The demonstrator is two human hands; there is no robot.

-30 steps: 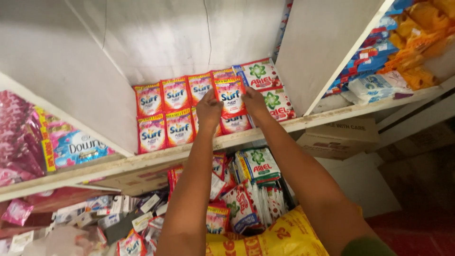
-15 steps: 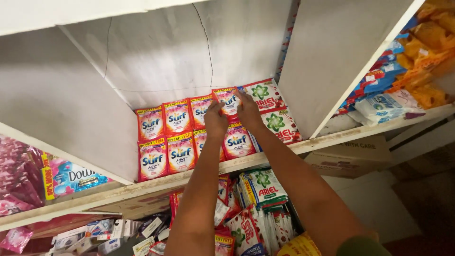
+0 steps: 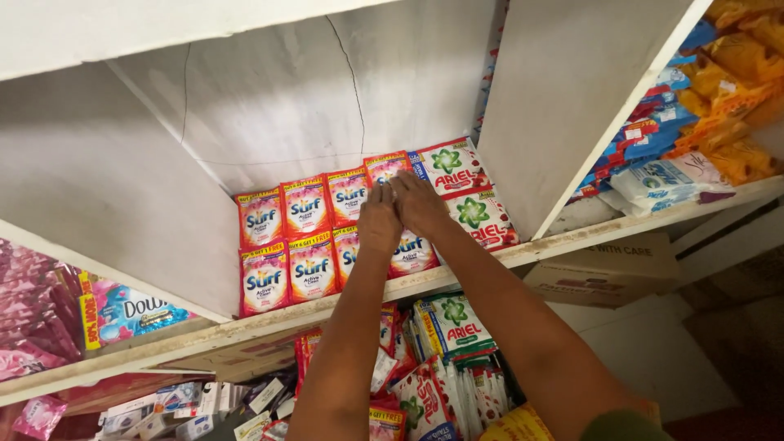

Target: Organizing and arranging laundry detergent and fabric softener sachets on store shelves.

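Red glossy detergent sachets [image 3: 313, 237], flat plastic packets with a blue oval mark, laid overlapping in two rows on the white-painted wooden shelf board [image 3: 572, 238], inside the middle compartment between two white upright dividers. Both hands are reaching in at the right end of the red rows. Left hand [image 3: 380, 219] lies palm down, fingers flat and together, pressing on the top-row sachet and covering part of the one below; nothing is pinched that I can see. Right hand [image 3: 418, 202] is just beside it and touching it, fingers spread flat on the same spot; whether a packet is held under the palm cannot be told, it is hidden.

To the right, touching the red rows, are white and green detergent sachets [image 3: 469, 192], two showing, one behind the other. Below the shelf sits a crowded bin of mixed sachets [image 3: 445, 351], red and green ones standing on edge. The left compartment holds a blue softener packet [image 3: 131, 310] and pink packets [image 3: 33, 318]. The right compartment holds blue and orange snack bags [image 3: 719, 90].

Risk, as a judgement: the packets are slick and overlapping, so a push from either palm could slide the front row past the shelf lip into the bin below. The forearms cross close over the front row, so a drag on withdrawal could skew the rows or mix red with green
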